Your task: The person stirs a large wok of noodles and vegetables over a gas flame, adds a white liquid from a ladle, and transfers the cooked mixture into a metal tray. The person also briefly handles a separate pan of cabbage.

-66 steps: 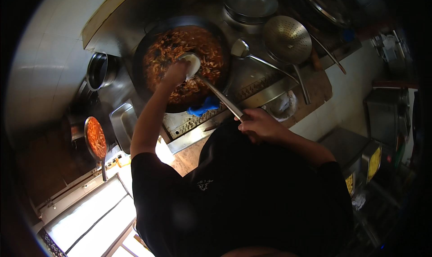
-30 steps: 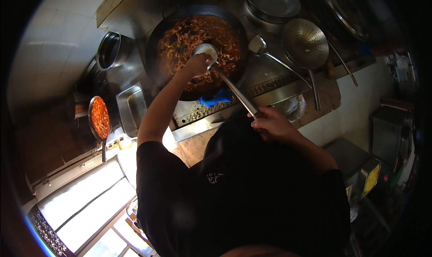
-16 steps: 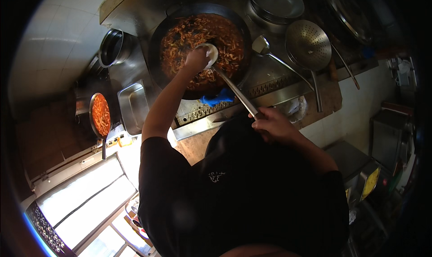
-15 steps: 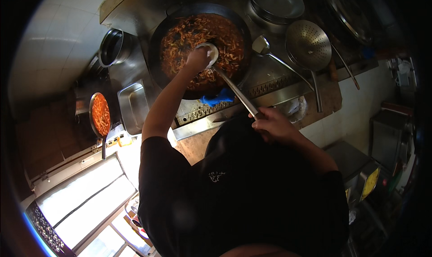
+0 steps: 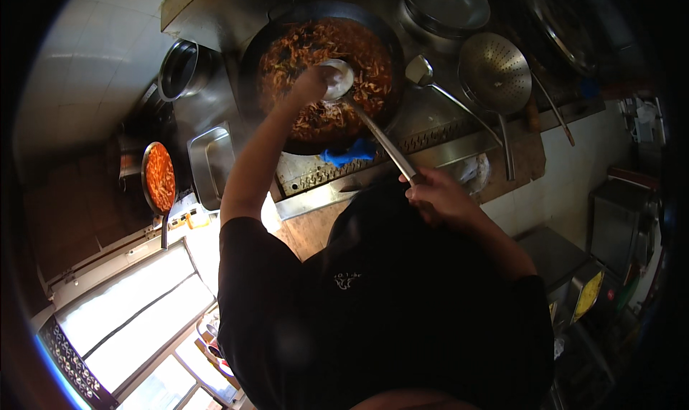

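My right hand (image 5: pixel 436 196) is wrapped round the end of a long-handled metal ladle (image 5: pixel 386 144). The ladle's bowl, with something white in it, is over a large dark wok (image 5: pixel 395 98) full of reddish-brown sauce and shredded food (image 5: pixel 319 129). My left hand (image 5: pixel 310 86) is at the left side of the bowl, above the food. Motion smears its fingers, and I cannot make out whether they hold anything. Just below the wok's near rim lies a bunched blue cloth (image 5: pixel 349 153).
Right of the wok are a spatula (image 5: pixel 420 71), a perforated strainer (image 5: pixel 495 73) and stacked metal pans (image 5: pixel 446 8). At the left stand a rectangular steel tray (image 5: pixel 211 167), a deep pot (image 5: pixel 181 70) and a long-handled pan of red food (image 5: pixel 159 178).
My left hand has shifted slightly left and up relative to the ladle's bowl, and more of the bowl shows. The bowl has moved slightly up and right. My right hand keeps its grip.
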A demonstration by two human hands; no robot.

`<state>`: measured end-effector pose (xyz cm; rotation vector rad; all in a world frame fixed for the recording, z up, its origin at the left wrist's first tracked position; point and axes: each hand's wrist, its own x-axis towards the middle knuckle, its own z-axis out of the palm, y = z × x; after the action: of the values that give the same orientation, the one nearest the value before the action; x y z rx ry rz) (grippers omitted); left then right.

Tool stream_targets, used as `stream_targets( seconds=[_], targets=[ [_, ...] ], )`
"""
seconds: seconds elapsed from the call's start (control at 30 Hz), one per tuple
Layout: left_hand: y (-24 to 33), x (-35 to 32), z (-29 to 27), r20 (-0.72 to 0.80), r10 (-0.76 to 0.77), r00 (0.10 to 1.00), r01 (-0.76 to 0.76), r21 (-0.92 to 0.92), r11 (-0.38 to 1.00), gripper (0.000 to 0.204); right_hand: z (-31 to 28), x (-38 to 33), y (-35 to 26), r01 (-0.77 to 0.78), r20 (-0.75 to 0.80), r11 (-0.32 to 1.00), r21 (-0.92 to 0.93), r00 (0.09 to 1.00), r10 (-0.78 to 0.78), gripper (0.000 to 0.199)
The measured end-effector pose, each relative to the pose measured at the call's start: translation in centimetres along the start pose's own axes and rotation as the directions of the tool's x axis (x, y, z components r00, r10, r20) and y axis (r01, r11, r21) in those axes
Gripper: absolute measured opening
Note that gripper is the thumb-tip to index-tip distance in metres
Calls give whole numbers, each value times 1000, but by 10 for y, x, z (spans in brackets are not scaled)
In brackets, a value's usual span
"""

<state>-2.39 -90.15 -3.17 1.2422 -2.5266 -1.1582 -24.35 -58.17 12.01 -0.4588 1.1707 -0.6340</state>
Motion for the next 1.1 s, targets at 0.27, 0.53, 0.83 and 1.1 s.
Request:
stream_targets(
  seconds=[0.27, 0.53, 0.83, 1.1],
  targets=[
    [14, -5, -33, 130, 109, 985, 42, -809, 586, 47, 1, -2, -1, 21, 0, 1000, -14, 1000, -21, 34],
    [24, -6, -28, 91, -41, 995, 99, -853, 513, 51, 1, -4, -3, -5, 27, 1000, -18, 1000, 5, 36],
    [32, -21, -36, 24, 39, 999, 3, -881, 474, 53, 1, -6, -5, 7, 19, 997, -72, 1000, -5, 36],
    [22, -24, -38, -30, 68, 997, -61, -851, 522, 43, 0, -4, -2, 23, 40, 996, -83, 999, -20, 34]
  ],
)
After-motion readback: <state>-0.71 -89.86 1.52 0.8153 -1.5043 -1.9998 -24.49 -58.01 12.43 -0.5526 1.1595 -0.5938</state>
